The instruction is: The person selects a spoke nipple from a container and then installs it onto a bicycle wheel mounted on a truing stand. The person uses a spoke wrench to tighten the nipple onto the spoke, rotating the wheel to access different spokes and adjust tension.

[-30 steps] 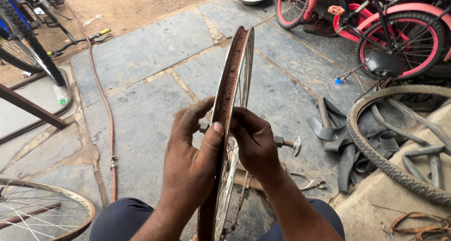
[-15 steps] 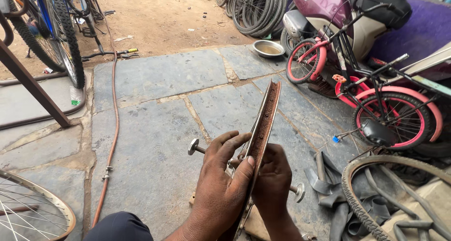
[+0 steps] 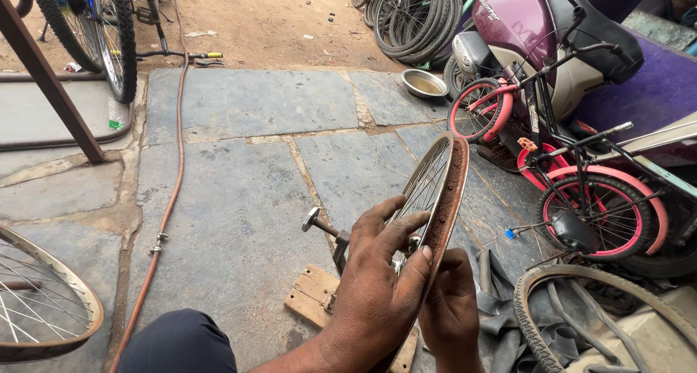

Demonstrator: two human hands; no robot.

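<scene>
A rusty bicycle wheel rim (image 3: 449, 191) with thin spokes stands on edge in front of me, tilted to the right. My left hand (image 3: 379, 286) grips its near edge from the left, fingers spread over the spokes and thumb on the rim. My right hand (image 3: 451, 311) holds the same rim from the right side, just below. The wheel's axle (image 3: 318, 222) sticks out to the left, above a small wooden block (image 3: 314, 294) on the stone floor.
A pink child's bicycle (image 3: 573, 191) and a maroon scooter (image 3: 537, 31) stand at right. A loose tyre (image 3: 573, 322) and black inner tubes (image 3: 497, 300) lie at lower right. An orange hose (image 3: 170, 199), another wheel (image 3: 43, 300), a metal bowl (image 3: 424, 84) and stacked tyres (image 3: 410, 17) surround the slabs.
The view has swung up and left, showing more floor. The rim has tilted further right and my hands have slid lower along its near edge.
</scene>
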